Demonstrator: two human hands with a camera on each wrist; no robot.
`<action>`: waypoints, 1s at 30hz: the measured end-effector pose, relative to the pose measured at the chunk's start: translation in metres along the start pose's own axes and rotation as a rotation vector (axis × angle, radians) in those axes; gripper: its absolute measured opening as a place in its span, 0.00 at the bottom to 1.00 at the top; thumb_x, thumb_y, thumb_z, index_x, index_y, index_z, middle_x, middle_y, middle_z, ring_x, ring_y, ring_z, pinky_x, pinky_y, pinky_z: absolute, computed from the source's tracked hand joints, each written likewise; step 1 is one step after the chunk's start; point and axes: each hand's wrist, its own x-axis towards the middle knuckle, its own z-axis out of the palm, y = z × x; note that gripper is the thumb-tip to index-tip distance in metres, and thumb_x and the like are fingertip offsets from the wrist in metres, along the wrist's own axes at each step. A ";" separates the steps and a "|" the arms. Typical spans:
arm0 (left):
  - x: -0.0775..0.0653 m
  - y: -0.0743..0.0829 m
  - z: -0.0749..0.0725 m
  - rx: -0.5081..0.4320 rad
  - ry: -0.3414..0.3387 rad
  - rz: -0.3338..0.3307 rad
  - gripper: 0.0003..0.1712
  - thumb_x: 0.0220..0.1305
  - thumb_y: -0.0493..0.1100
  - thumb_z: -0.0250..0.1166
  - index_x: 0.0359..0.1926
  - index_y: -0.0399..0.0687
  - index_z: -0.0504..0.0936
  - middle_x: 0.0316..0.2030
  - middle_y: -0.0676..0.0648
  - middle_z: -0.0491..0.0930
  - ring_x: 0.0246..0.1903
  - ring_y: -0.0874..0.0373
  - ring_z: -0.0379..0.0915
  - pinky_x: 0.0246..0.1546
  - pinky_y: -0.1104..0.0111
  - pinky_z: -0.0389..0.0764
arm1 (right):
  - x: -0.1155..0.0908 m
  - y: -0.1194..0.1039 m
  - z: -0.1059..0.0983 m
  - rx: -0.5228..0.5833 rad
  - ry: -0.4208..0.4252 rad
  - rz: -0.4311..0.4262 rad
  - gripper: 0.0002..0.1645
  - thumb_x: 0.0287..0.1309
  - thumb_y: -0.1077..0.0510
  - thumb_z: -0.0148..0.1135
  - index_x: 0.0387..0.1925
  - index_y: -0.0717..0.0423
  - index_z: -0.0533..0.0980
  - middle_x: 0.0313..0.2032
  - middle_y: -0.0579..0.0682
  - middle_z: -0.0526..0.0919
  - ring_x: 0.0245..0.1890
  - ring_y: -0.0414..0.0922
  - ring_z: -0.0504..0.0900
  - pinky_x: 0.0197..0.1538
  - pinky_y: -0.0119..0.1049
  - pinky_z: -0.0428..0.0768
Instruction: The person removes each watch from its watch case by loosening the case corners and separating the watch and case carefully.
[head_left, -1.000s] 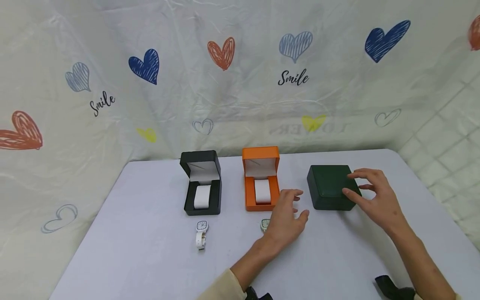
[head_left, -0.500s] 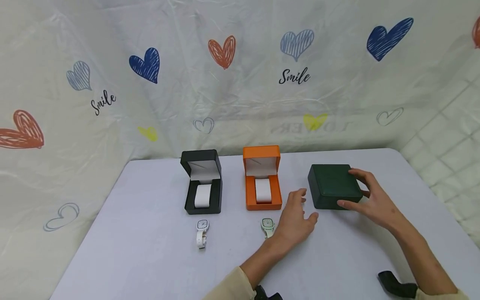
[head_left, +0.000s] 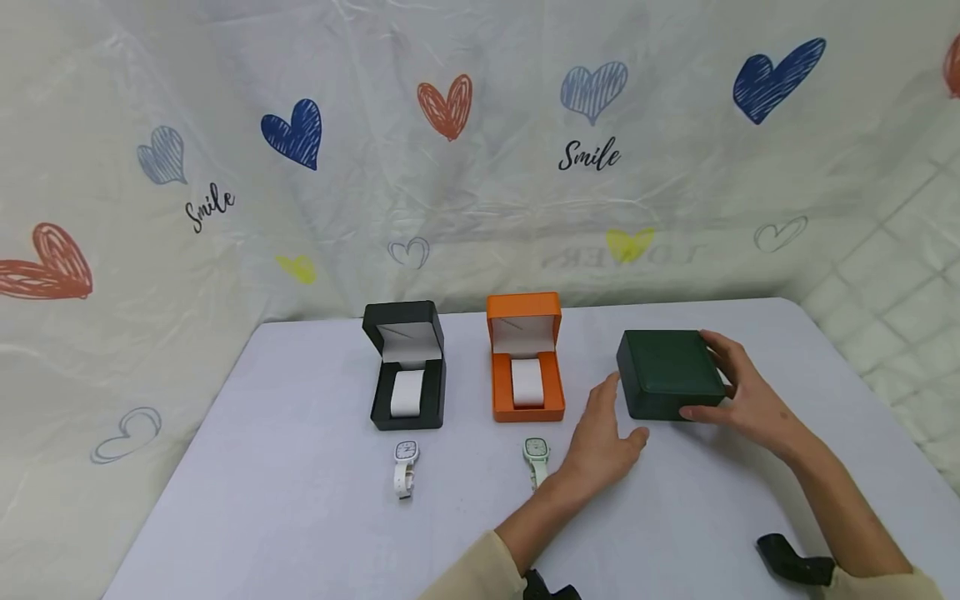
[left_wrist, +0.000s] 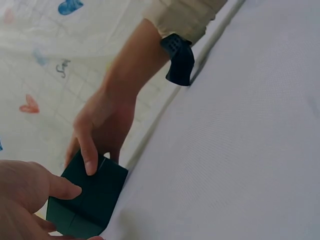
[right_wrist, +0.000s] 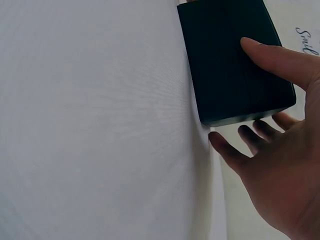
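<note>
A closed dark green box (head_left: 672, 373) stands at the right of the table. My right hand (head_left: 753, 407) holds its right end, thumb on the front face and fingers reaching along the side toward the back corner. In the right wrist view the thumb lies on the box (right_wrist: 235, 65), and the lower fingers are spread apart from it. My left hand (head_left: 603, 446) is at the box's left side, fingers extended. Whether its fingertips touch the box I cannot tell. A pale green watch (head_left: 536, 454) lies left of that hand, its strap partly hidden by the forearm.
An open orange watch box (head_left: 528, 413) with a white cushion (head_left: 527, 383) stands at the back middle. Left of it is an open black watch box (head_left: 408, 422), also with a white cushion. A white watch (head_left: 406, 468) lies in front of the black box.
My left hand has moved right, toward the green box's left side. My right hand has settled from above the box's right edge onto its front and right side.
</note>
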 end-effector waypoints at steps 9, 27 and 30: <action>0.003 0.002 0.011 -0.020 0.010 0.000 0.45 0.70 0.42 0.69 0.81 0.54 0.56 0.78 0.53 0.62 0.75 0.61 0.63 0.75 0.61 0.70 | 0.000 0.010 -0.003 0.049 -0.016 -0.004 0.73 0.51 0.64 0.79 0.84 0.38 0.39 0.80 0.55 0.51 0.72 0.22 0.54 0.52 0.12 0.61; 0.012 0.001 0.024 -0.072 0.077 0.048 0.46 0.70 0.37 0.68 0.82 0.52 0.55 0.79 0.54 0.59 0.76 0.62 0.61 0.76 0.64 0.69 | 0.004 0.023 -0.009 0.227 -0.099 -0.040 0.67 0.51 0.72 0.72 0.83 0.44 0.43 0.73 0.33 0.59 0.63 0.21 0.63 0.52 0.17 0.67; 0.015 0.000 0.026 -0.081 0.101 0.062 0.48 0.69 0.37 0.69 0.82 0.52 0.54 0.79 0.54 0.59 0.76 0.62 0.61 0.75 0.65 0.70 | 0.005 0.025 -0.009 0.244 -0.094 -0.057 0.67 0.50 0.74 0.72 0.82 0.46 0.44 0.71 0.31 0.62 0.63 0.23 0.65 0.52 0.19 0.67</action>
